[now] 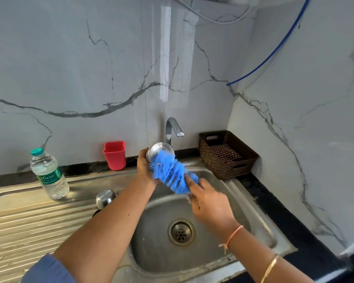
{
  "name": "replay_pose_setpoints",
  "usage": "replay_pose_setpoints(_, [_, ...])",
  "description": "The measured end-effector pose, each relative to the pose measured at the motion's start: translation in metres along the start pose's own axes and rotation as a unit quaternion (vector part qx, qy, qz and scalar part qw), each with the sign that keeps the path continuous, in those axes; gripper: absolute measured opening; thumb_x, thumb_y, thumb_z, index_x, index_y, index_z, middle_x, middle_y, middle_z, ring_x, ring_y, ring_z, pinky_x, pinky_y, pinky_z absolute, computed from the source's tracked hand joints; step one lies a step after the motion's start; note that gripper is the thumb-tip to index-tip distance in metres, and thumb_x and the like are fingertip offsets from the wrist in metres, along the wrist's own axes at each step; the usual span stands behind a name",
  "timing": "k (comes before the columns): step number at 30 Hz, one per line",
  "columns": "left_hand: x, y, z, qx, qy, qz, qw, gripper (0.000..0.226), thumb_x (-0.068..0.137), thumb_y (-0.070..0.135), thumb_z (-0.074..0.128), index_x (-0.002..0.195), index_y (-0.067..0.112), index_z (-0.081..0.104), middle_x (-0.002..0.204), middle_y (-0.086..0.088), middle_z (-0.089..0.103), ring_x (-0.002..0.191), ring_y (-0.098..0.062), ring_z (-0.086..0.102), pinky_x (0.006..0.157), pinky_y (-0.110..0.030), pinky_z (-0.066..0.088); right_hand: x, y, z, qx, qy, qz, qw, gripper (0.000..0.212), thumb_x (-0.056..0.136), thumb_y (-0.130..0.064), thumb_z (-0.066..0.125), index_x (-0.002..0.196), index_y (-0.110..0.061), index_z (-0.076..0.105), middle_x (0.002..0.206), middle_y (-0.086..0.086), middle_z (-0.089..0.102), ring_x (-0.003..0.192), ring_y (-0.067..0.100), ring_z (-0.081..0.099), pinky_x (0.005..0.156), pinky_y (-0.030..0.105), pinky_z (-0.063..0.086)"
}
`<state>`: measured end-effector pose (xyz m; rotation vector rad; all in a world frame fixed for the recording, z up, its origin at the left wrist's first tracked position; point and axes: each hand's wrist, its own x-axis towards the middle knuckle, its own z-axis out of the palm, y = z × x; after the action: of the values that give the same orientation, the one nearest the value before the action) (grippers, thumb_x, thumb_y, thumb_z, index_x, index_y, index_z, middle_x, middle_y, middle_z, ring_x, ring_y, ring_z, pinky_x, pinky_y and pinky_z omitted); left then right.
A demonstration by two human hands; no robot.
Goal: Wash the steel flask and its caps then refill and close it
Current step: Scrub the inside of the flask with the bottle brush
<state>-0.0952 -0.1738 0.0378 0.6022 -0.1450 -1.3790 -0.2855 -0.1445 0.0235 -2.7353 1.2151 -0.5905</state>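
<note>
Right now the steel flask [159, 151] is up over the back of the sink [151, 242], just under the tap [173, 127]. My left hand [145, 169] is clenched round its body, with one round steel end turned toward me. My right hand [209, 203] grasps the lower end of the blue bottle brush [172, 173], forefinger laid along the bristles; the handle is hidden in my palm. The bristles lie across that round end, and I cannot tell whether the tip is inside the mouth or only on the outside.

To scrub well, I think I should keep the left grip firm, since wet steel likely slips, and turn the flask against the brush rather than sawing. Holding it over the basin lets the drips fall to the drain [181, 231].

A steel cap [104, 198] sits on the drainboard [29, 221] just beside the sink rim, right under my left forearm, so a careless elbow could knock it. A dark thing [96, 213] next to it is half hidden. Farther left stands a capped water bottle [49, 174], probably for refilling. A red cup [114, 155] stands against the wall, and a wicker basket [227, 154] with a checked cloth sits right of the tap. The spout hangs close above the flask; I'd mind it when I lift.
</note>
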Motion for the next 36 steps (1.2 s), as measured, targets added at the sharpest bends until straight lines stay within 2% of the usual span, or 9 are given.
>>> replay_pose_setpoints(2, [0.001, -0.008, -0.004, 0.029, 0.005, 0.005, 1.000, 0.032, 0.071, 0.037, 0.062, 0.067, 0.005, 0.060, 0.058, -0.010, 0.058, 0.043, -0.019, 0.062, 0.038, -0.023, 0.050, 0.003, -0.010, 0.003, -0.002, 0.033, -0.022, 0.999, 0.056, 0.091, -0.030, 0.037, 0.146, -0.031, 0.034, 0.114, 0.004, 0.058, 0.080, 0.026, 0.065, 0.054, 0.031, 0.045])
replay_pose_setpoints(4, [0.005, -0.013, -0.004, 0.014, 0.029, -0.005, 0.999, 0.031, 0.092, 0.032, 0.046, 0.071, 0.009, 0.050, 0.057, -0.008, 0.054, 0.041, -0.019, 0.058, 0.040, -0.020, 0.048, 0.015, -0.011, 0.001, -0.006, 0.038, -0.021, 0.999, 0.056, 0.095, -0.028, 0.038, 0.149, -0.035, 0.025, 0.124, 0.002, 0.052, 0.093, 0.026, 0.063, 0.065, 0.034, 0.048])
replay_pose_setpoints(8, [0.004, -0.006, 0.001, -0.032, 0.012, -0.040, 0.999, 0.036, 0.089, 0.038, 0.045, 0.095, 0.010, 0.066, 0.087, -0.014, 0.069, 0.084, -0.030, 0.064, 0.076, -0.042, 0.057, 0.025, 0.003, -0.009, 0.045, 0.046, 0.040, 0.997, 0.057, 0.098, -0.027, 0.043, 0.150, -0.033, 0.022, 0.128, 0.002, 0.048, 0.103, 0.027, 0.059, 0.078, 0.038, 0.050])
replay_pose_setpoints(13, [0.002, -0.002, -0.010, 0.002, 0.058, -0.033, 0.998, 0.031, 0.084, 0.040, 0.056, 0.097, 0.011, 0.061, 0.080, -0.011, 0.067, 0.068, -0.028, 0.067, 0.059, -0.036, 0.059, 0.017, 0.024, -0.008, 0.076, 0.052, 0.089, 0.992, 0.051, 0.098, -0.028, 0.044, 0.147, -0.030, 0.030, 0.123, 0.001, 0.052, 0.099, 0.025, 0.060, 0.076, 0.037, 0.050])
replay_pose_setpoints(20, [-0.006, -0.003, -0.016, 0.099, 0.080, -0.006, 0.992, 0.033, 0.083, 0.034, 0.065, 0.104, 0.010, 0.056, 0.076, -0.010, 0.065, 0.069, -0.024, 0.062, 0.068, -0.035, 0.055, 0.020, 0.029, 0.002, 0.102, 0.032, 0.127, 0.986, 0.048, 0.096, -0.028, 0.047, 0.143, -0.030, 0.036, 0.124, 0.003, 0.054, 0.105, 0.027, 0.058, 0.083, 0.038, 0.050])
replay_pose_setpoints(24, [-0.010, -0.004, -0.026, 0.256, 0.163, 0.082, 0.949, 0.067, 0.076, 0.039, 0.076, 0.125, 0.014, 0.038, 0.109, -0.013, 0.062, 0.088, -0.028, 0.065, 0.073, -0.040, 0.055, 0.026, 0.031, 0.002, 0.130, 0.039, 0.139, 0.981, 0.046, 0.097, -0.025, 0.046, 0.143, -0.026, 0.038, 0.121, 0.004, 0.054, 0.106, 0.025, 0.057, 0.085, 0.037, 0.049])
replay_pose_setpoints(28, [-0.020, -0.003, -0.028, 0.325, 0.153, 0.134, 0.924, 0.066, 0.077, 0.033, 0.077, 0.126, 0.013, 0.037, 0.112, -0.012, 0.061, 0.091, -0.025, 0.065, 0.069, -0.036, 0.055, 0.030, 0.030, 0.007, 0.129, 0.002, 0.139, 0.982, 0.044, 0.095, -0.026, 0.048, 0.139, -0.026, 0.041, 0.117, 0.005, 0.057, 0.105, 0.025, 0.058, 0.086, 0.038, 0.050])
replay_pose_setpoints(31, [-0.024, 0.002, -0.029, 0.445, 0.162, 0.164, 0.865, 0.067, 0.076, 0.033, 0.078, 0.122, 0.011, 0.035, 0.109, -0.012, 0.060, 0.090, -0.025, 0.064, 0.077, -0.042, 0.056, 0.032, 0.028, 0.011, 0.127, -0.043, 0.139, 0.981, 0.042, 0.094, -0.028, 0.048, 0.135, -0.027, 0.041, 0.119, 0.004, 0.058, 0.106, 0.026, 0.059, 0.087, 0.040, 0.050])
replay_pose_setpoints(36, [-0.041, 0.026, -0.006, 0.566, 0.167, 0.026, 0.807, 0.068, 0.075, 0.034, 0.078, 0.118, 0.014, 0.029, 0.098, -0.012, 0.059, 0.075, -0.025, 0.064, 0.060, -0.035, 0.056, 0.039, 0.030, 0.013, 0.112, -0.097, 0.156, 0.977, 0.038, 0.092, -0.026, 0.048, 0.130, -0.026, 0.046, 0.116, 0.004, 0.060, 0.102, 0.027, 0.060, 0.085, 0.039, 0.050])
